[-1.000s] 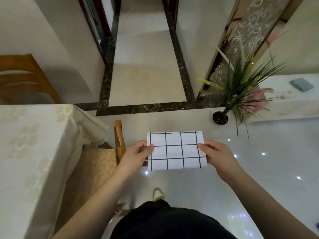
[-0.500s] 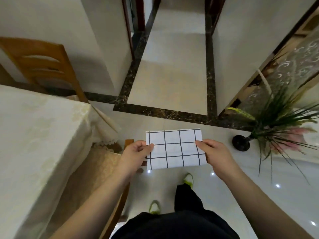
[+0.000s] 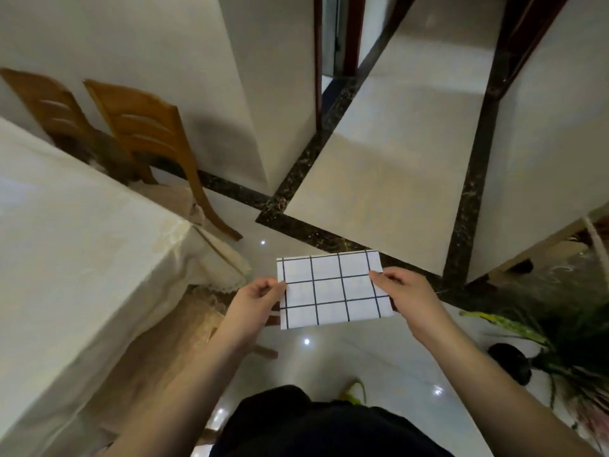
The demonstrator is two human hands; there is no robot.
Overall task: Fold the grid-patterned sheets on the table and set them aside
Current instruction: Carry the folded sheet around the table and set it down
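Grid-patterned sheet (image 3: 333,288): folded to a small rectangle, held flat in mid-air above the glossy floor (image 3: 379,364), just right of the table (image 3: 66,258). Left hand (image 3: 255,300) pinching its left edge, right hand (image 3: 407,293) pinching its right edge. Table draped in cream tablecloth. Two wooden chairs (image 3: 145,127) at far side. Potted plant (image 3: 560,351) at right.

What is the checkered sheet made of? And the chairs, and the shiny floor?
The sheet looks like thin paper or stiff cloth: it holds flat between the hands with crisp edges, so it is hard to say which. The chairs seem to be varnished wood, orange-brown with a slight sheen. The floor looks like polished tile or stone, since it mirrors small lights.
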